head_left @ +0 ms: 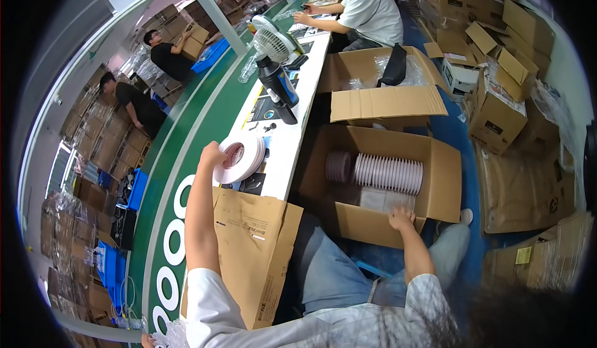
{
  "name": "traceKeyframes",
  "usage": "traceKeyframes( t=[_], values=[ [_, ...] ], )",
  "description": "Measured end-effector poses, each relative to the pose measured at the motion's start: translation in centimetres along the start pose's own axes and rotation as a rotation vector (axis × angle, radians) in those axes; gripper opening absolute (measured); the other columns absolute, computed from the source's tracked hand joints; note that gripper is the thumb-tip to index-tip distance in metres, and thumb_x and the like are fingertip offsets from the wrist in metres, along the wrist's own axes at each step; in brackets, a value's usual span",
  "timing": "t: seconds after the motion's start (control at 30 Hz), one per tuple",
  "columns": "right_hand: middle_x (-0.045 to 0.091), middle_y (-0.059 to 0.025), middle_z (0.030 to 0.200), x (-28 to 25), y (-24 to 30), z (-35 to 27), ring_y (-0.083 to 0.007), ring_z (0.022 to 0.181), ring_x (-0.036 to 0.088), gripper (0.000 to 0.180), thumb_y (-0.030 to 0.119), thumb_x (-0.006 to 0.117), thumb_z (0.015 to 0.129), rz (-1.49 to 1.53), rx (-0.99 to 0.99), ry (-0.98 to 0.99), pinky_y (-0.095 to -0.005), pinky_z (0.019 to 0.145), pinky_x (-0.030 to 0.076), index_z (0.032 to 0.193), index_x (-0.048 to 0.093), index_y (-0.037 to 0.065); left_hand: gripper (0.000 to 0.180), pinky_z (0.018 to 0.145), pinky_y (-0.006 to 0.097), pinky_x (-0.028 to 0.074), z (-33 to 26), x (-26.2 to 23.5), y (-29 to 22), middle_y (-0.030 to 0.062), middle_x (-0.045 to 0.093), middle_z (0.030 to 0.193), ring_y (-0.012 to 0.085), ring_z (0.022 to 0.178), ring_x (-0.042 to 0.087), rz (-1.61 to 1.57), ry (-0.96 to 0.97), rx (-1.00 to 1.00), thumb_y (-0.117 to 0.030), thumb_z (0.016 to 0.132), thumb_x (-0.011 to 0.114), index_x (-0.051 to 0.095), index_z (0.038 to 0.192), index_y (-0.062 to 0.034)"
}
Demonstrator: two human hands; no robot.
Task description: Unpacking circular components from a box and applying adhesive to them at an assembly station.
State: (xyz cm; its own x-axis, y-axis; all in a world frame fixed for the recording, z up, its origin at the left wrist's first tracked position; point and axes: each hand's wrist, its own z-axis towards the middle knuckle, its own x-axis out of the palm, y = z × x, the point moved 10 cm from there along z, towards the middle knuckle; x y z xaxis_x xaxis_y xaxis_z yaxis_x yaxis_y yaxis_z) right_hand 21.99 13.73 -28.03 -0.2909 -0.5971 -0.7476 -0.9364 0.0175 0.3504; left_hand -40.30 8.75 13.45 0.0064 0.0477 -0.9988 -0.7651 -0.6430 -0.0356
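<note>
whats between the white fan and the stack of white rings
In the head view: a large black bottle, a smaller dark cylinder, a dark printed sheet and a few small black parts are between the white fan and the stack of white rings.

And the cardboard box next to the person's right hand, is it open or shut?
Open: nothing covers the top of the cardboard box, and a row of white discs shows inside.

A factory packing workshop: a green conveyor belt carrying white rings runs beside a long white tabletop, with co-workers and stacked cardboard boxes on both sides
</note>
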Motion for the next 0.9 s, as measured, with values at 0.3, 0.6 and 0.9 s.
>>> traceKeyframes(
  t=[0.3,0.6,0.9],
  values=[
    [0.024,-0.0128,0.151,-0.8,-0.3,-0.6,-0.0375,0.139,0.016,0.06,0.05,0.036,0.09,0.04,0.036,-0.011,-0.0507,0.112,0.008,0.143,0.036,0.021,0.072,0.091,0.039,0.048,-1.4,-1.6,-7.3,0.0195,0.057,0.119,0.0347,0.108,0.057,0.04,-0.054,0.26,-0.007,0.061,0.072,0.046,0.127,-0.0078],
    [0.029,-0.0138,0.149,-0.2,-0.7,0.2,-0.038,0.138,0.019,0.057,0.052,0.035,0.09,0.047,0.027,0.017,-0.051,0.111,0.008,0.136,0.047,0.022,0.071,0.092,0.04,0.046,-1.8,0.1,-13.9,0.0168,0.058,0.117,0.0346,0.109,0.055,0.174,0.161,0.666,0.004,0.061,0.072,0.049,0.127,-0.0097],
    [0.036,-0.012,0.146,0.0,-0.8,0.9,-0.0372,0.138,0.02,0.056,0.05,0.036,0.087,0.076,0.084,0.091,-0.05,0.11,0.008,0.132,0.052,0.021,0.055,0.083,0.041,0.049,-1.1,-0.7,-15.2,0.0179,0.066,0.099,0.036,0.095,0.061,0.201,0.009,0.722,0.001,0.06,0.074,0.06,0.112,-0.0087]
  ],
)
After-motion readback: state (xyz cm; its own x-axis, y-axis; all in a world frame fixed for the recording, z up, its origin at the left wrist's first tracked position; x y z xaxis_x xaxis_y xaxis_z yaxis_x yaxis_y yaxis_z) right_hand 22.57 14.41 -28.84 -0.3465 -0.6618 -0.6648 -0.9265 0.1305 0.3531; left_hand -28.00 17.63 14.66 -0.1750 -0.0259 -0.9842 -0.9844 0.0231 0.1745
